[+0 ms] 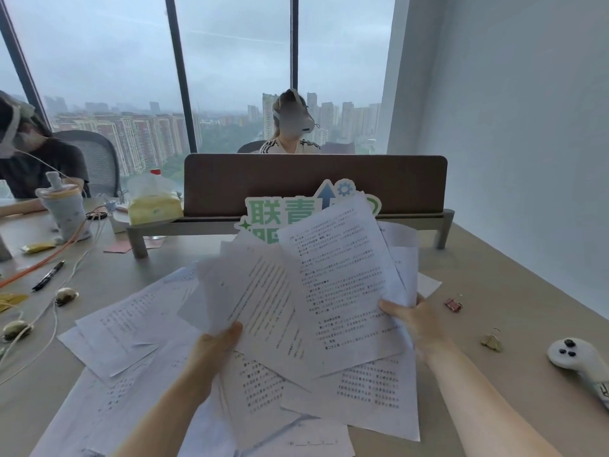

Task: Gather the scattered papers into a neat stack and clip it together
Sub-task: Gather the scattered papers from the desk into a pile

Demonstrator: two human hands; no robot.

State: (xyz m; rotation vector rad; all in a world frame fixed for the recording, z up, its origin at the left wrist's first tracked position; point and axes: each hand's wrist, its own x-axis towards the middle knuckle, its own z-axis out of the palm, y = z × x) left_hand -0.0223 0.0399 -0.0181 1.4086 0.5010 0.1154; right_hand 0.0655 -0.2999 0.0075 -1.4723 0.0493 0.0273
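Several printed white sheets (pixel 339 285) are lifted and fanned out above the desk. My left hand (pixel 214 344) grips the fan at its lower left edge, thumb on top. My right hand (pixel 412 321) grips its right edge, thumb on the front sheet. More loose sheets (pixel 125 328) lie scattered and overlapping on the desk under and left of my arms. A red binder clip (pixel 454 304) and a gold binder clip (pixel 491 340) lie on the desk to the right of my right hand.
A white game controller (pixel 575 357) lies at the far right. A brown divider screen (pixel 313 183) with a green sign (pixel 280 212) stands behind the papers. A tissue pack (pixel 155 206), a pen (pixel 48 275), cables and wrapped sweets lie at left. Two people sit beyond.
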